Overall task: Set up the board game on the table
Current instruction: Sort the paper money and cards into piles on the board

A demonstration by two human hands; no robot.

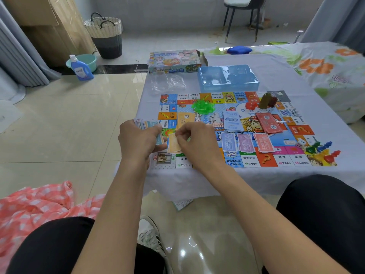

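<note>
board [227, 115] is mostly laid out; my left hand [138, 139] grips the card stack [147, 124], right hand [194, 140] pinches an orange note [172, 144], sorting's left.

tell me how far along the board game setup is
Done: the board lies open on the table, with green houses piled on it, money stacks in a row, and pawns and a die at one corner. In hand: the left hand holds a stack of cards while the right hand pinches an orange note. Left, likely: sorting that stack.
</note>
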